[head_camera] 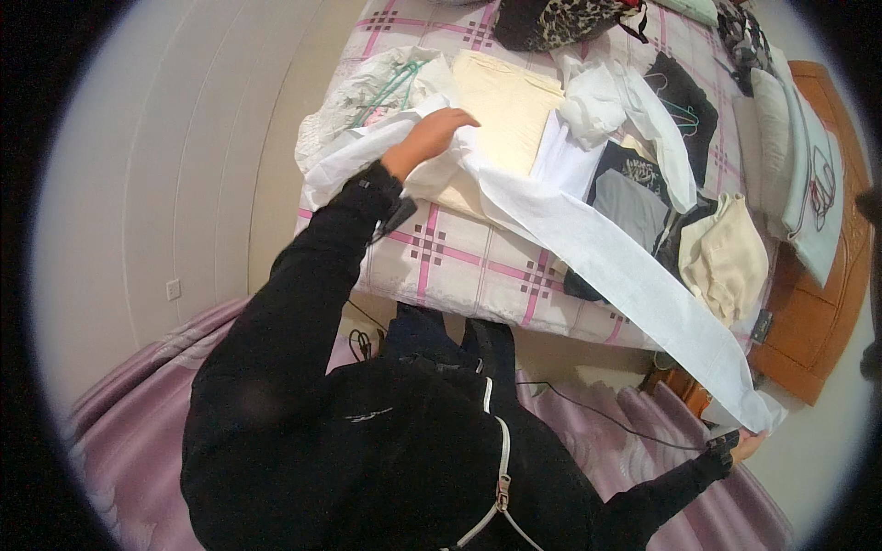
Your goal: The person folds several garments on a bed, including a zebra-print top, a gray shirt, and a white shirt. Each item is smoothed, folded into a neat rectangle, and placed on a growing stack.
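Observation:
A long band of white fabric (606, 255) is stretched from the bed out past its near right corner. My left hand (431, 134) lies on the band's left end, over a folded cream cloth (510, 103); whether its fingers grip the fabric I cannot tell. At the lower right my right hand (747, 444) holds the band's other end, with a loose bit of white cloth hanging beside it. More white fabric (358, 148) lies bunched to the left of my left hand.
Folded dark and grey clothes (627, 200), a cream garment (723, 255), black clothing with hangers (689, 103) and a leopard-print item (551, 24) lie on the checked bedsheet (475, 258). A wooden headboard (792, 351) stands at right; pink curtains (151, 413) and a cable (606, 420) are below.

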